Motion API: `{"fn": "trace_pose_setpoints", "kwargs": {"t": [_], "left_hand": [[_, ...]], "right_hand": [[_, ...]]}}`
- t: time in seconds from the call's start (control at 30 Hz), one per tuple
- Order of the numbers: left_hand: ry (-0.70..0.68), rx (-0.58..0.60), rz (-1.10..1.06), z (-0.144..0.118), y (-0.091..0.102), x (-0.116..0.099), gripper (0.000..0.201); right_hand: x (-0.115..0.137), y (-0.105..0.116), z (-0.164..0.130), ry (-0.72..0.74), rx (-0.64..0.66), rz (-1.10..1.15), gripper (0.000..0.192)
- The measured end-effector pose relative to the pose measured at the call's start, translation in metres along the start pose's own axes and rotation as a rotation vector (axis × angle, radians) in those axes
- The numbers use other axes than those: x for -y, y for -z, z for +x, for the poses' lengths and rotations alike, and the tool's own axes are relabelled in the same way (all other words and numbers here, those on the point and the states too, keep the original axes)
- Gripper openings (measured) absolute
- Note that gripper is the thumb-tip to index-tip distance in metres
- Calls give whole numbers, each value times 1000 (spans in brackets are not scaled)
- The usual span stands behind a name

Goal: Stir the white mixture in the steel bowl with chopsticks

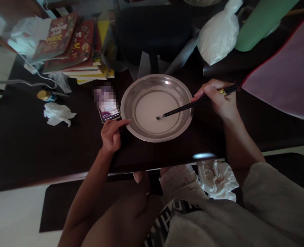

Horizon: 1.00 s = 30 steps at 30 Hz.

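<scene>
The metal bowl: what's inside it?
The metal bowl holds a pale, milky liquid, with the tips of the chopsticks dipped in. The liquid is opaque, so the bowl's bottom is hidden.

Dark wooden table, pale floor, black chair, dim light

A home: cluttered dark table with stacked books.

Dim pic, blurry warped edges, table glare.
</scene>
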State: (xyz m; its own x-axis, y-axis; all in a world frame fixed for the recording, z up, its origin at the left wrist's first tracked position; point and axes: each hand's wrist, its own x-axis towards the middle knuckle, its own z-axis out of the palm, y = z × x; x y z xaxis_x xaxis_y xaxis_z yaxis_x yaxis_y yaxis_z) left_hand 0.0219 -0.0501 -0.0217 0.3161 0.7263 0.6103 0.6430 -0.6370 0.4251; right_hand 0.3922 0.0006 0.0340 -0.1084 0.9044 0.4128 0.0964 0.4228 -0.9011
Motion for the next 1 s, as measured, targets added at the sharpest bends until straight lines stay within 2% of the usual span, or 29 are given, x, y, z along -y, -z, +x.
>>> {"fn": "trace_pose_setpoints", "kwargs": {"t": [0.13, 0.27, 0.33, 0.5, 0.67, 0.87, 1.0], "left_hand": [[-40, -32, 5, 0, -1, 0, 43], [-30, -24, 35, 1, -1, 0, 45], [-16, -22, 45, 1, -1, 0, 45], [-47, -18, 3, 0, 0, 1, 40], [-67, -13, -70, 0, 0, 0, 39], [-33, -6, -77, 0, -1, 2, 48], [-33, -2, -83, -1, -1, 3, 61]], "right_hand": [[1, -2, -1, 0, 94, -28, 30], [0, -1, 0, 2, -28, -13, 27], [0, 0, -1, -2, -35, -16, 29], [2, -1, -1, -11, 105, -57, 31], [2, 1, 0, -17, -44, -5, 28], [4, -1, -1, -25, 87, -38, 27], [2, 0, 0, 9, -48, -30, 23]]}}
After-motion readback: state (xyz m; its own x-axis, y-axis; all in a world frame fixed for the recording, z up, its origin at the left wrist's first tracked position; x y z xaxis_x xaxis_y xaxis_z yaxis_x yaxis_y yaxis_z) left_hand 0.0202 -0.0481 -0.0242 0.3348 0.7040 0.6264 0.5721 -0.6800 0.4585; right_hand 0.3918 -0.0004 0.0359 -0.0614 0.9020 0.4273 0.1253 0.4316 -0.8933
